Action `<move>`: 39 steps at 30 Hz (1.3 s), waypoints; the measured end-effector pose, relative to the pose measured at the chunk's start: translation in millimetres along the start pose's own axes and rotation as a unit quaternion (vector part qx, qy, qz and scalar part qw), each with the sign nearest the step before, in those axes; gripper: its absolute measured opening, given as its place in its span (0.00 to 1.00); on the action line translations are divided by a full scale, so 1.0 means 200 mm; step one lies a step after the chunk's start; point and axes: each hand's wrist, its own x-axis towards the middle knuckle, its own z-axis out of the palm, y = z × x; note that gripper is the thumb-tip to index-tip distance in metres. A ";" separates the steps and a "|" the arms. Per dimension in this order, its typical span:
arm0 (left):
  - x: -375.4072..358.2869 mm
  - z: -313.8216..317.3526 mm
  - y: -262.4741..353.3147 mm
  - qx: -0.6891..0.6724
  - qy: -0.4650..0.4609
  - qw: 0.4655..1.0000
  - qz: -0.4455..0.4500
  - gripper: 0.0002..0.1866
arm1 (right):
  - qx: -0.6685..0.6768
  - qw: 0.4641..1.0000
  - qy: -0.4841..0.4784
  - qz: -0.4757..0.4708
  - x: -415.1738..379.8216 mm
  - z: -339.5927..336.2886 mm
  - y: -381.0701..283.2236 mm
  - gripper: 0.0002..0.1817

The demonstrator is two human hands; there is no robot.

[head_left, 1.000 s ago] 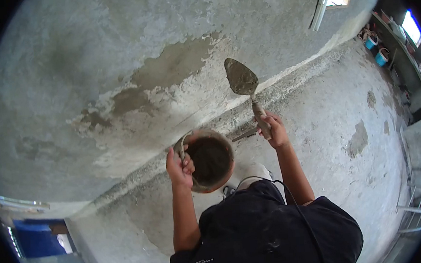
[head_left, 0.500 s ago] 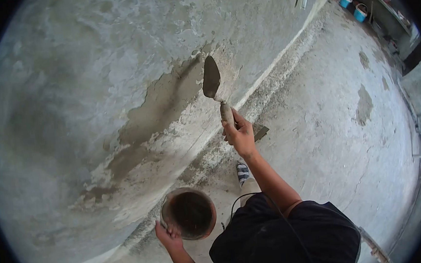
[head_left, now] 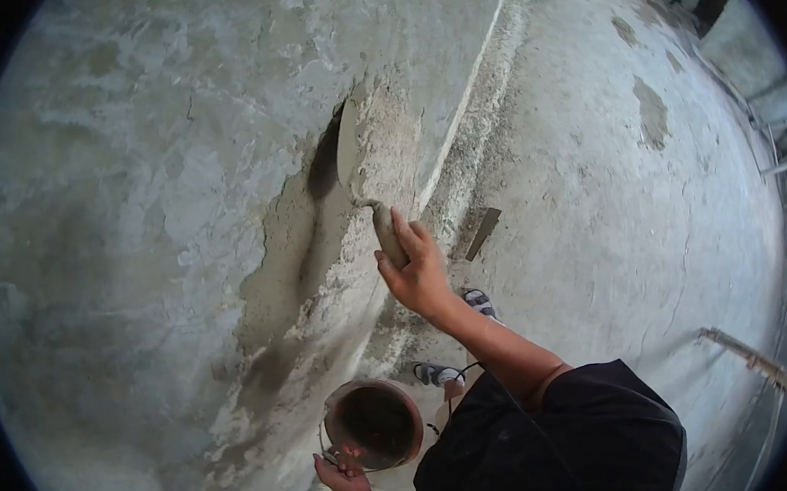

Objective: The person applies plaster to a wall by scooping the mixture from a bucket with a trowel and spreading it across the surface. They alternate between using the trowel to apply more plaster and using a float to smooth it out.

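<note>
My right hand (head_left: 413, 267) is closed round the handle of a pointed trowel (head_left: 347, 148). The trowel's blade is edge-on and close to the wall (head_left: 151, 171), at the upper end of a smooth, darker plaster patch (head_left: 277, 276); a dark shadow lies beside the blade. Low in the view, my left hand (head_left: 344, 475) grips a bucket (head_left: 414, 413) at its rim or wire handle; which of the two is hard to make out. The bucket's inside is dark, and its contents are not clear.
Rough, chipped plaster (head_left: 390, 127) borders the patch. A flat strip (head_left: 483, 233) lies on the concrete floor (head_left: 584, 232) near my sandalled foot (head_left: 480, 303). A wooden bar (head_left: 750, 362) stands at the right, with a metal frame (head_left: 784, 154) farther back. A cable hangs down my front.
The trowel has moved left onto the plaster patch, and its blade has turned from face-on to edge-on. The camera view has shifted; my left hand still holds the bucket.
</note>
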 end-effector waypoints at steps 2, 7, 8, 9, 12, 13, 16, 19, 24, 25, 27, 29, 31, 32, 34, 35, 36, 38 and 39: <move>0.09 -0.05 0.01 0.011 -0.025 1.000 -0.004 0.29 | -0.002 1.000 0.012 -0.005 -0.03 0.06 -0.04 0.38; 0.14 -0.03 0.10 0.103 -0.076 0.992 0.001 0.28 | 0.041 0.998 -0.024 0.049 -0.16 0.18 -0.16 0.40; 0.17 -0.03 0.11 0.105 -0.084 0.991 0.002 0.28 | 0.057 0.997 -0.017 0.039 -0.19 0.20 -0.16 0.40; 0.18 -0.03 0.12 0.107 -0.087 0.990 0.003 0.28 | 0.058 0.997 -0.013 0.040 -0.22 0.20 -0.16 0.40; 0.16 0.02 0.16 0.127 -0.114 0.985 0.012 0.29 | 0.085 0.996 0.019 0.011 -0.28 0.16 -0.15 0.39; 0.14 0.06 0.16 0.115 -0.118 0.986 0.006 0.28 | 0.081 0.996 0.008 0.026 -0.29 0.12 -0.13 0.38; 0.14 0.08 0.14 0.100 -0.125 0.987 0.003 0.27 | 0.066 0.997 0.018 0.045 -0.25 0.07 -0.07 0.37; 0.14 0.09 0.12 0.110 -0.126 0.986 0.002 0.27 | 0.069 0.994 0.049 0.070 -0.13 0.08 0.00 0.37; 0.16 0.08 0.12 0.139 -0.100 0.985 -0.012 0.29 | 0.097 0.992 0.053 0.067 -0.01 0.19 0.02 0.36; 0.17 0.08 0.11 0.143 -0.099 0.985 -0.013 0.29 | 0.105 0.991 0.054 0.067 -0.01 0.21 -0.01 0.36; 0.17 0.08 0.11 0.149 -0.097 0.984 -0.014 0.29 | 0.108 0.990 0.068 0.053 -0.05 0.21 -0.09 0.37; 0.17 0.09 0.11 0.154 -0.099 0.983 -0.020 0.29 | 0.131 0.990 0.036 0.041 -0.09 0.21 -0.14 0.38; 0.17 0.11 0.11 0.159 -0.096 0.982 -0.020 0.29 | 0.154 0.987 0.031 0.035 -0.12 0.19 -0.16 0.37; 0.17 0.11 0.11 0.162 -0.092 0.982 -0.020 0.29 | 0.183 0.982 0.020 0.043 -0.13 0.16 -0.16 0.37; 0.18 0.12 0.10 0.162 -0.109 0.981 -0.024 0.29 | 0.212 0.976 0.012 0.048 -0.16 0.10 -0.16 0.37; 0.18 0.12 0.11 0.160 -0.121 0.979 -0.027 0.29 | 0.229 0.973 0.011 0.030 -0.18 0.08 -0.15 0.36; 0.18 0.13 0.11 0.159 -0.122 0.979 -0.026 0.29 | 0.247 0.969 0.010 0.011 -0.19 0.06 -0.14 0.36; 0.18 0.14 0.11 0.159 -0.129 0.978 -0.029 0.28 | 0.214 0.976 0.023 0.019 -0.19 0.03 -0.12 0.36; 0.18 0.13 0.11 0.158 -0.127 0.979 -0.028 0.28 | 0.181 0.982 0.039 0.028 -0.18 0.04 -0.10 0.36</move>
